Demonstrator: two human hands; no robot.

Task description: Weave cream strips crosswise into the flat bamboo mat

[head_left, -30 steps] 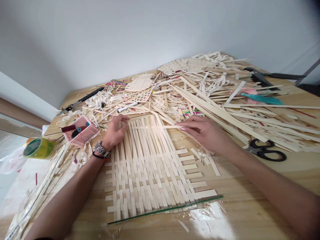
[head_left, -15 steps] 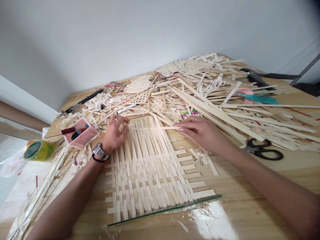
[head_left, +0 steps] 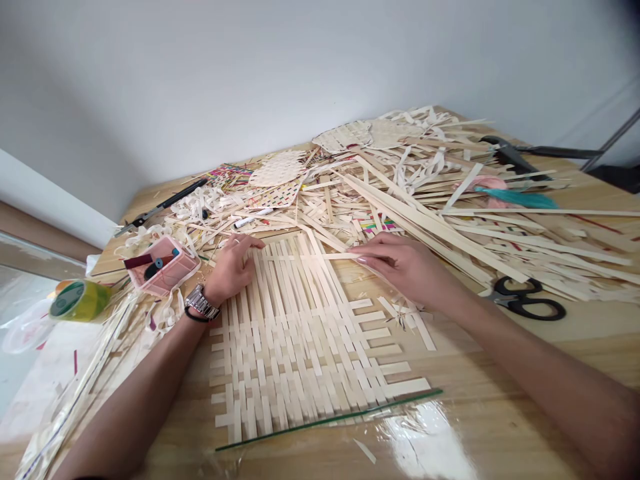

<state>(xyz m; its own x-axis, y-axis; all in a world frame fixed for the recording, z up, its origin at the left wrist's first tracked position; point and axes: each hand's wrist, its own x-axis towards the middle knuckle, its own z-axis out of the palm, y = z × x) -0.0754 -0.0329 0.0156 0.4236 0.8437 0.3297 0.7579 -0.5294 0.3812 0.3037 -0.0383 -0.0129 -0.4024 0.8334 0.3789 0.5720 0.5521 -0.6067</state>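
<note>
In front of me lies a partly woven panel [head_left: 300, 340] of pale flat strips, densely interlaced in its near half. Its far half is loose lengthwise strips. My right hand [head_left: 400, 263], right of the panel's far part, pinches the end of a pale crosswise strip [head_left: 335, 256], which runs left among the lengthwise strips. My left hand [head_left: 233, 267] rests at the panel's far left edge, fingers bent over the outer strips, thumb apart from them; the fingertips are partly hidden. A thin green strip [head_left: 330, 420] crosses the panel's near edge.
Black-handled scissors [head_left: 530, 300] lie at right. A pink basket [head_left: 163, 270] and yellow-green tape roll [head_left: 80, 300] stand at left. Behind are heaped loose strips [head_left: 400, 193], a white marker [head_left: 253, 219], woven pieces [head_left: 277, 168] and a teal tassel [head_left: 520, 197].
My left hand has shifted slightly, its fingers reaching a little farther right over the strips and the thumb drawing closer. My right hand and its strip look almost unmoved.
</note>
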